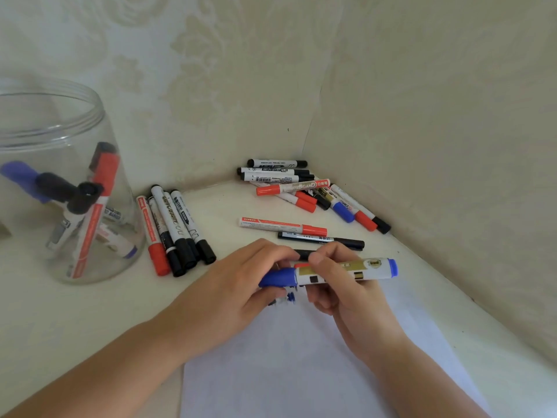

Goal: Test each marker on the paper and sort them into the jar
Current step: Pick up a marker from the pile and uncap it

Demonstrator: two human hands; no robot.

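Both grips closed round one blue marker (331, 273) held level above the far end of the white paper (316, 357): left hand (241, 285) curled round the blue cap, right hand (340, 285) pinching the white barrel with its gold label, print there too small to read. Under the hands, more markers partly hidden, a bit of red and blue showing. Just beyond, toward the far right corner of the desk (90, 312), a red-capped marker (283, 226) printed "MARKER" and a black one (321, 239) lying side by side. Heaped in that far right corner, a pile of markers (307, 188) with black, red and blue caps, one red-capped barrel reading "WHITEBOARD", another bearing a barcode. Near the far edge, left of middle, a tight row of five markers (174, 230), one red-capped, four black-capped, one lettered "WHITEBOARD". At the left edge, a clear jar (60, 122), open-mouthed, holding several markers in red, black and blue, one marked "MARKER". Desk surface pale cream, set into a corner. Walls behind and to the right papered in cream with a faint floral pattern.
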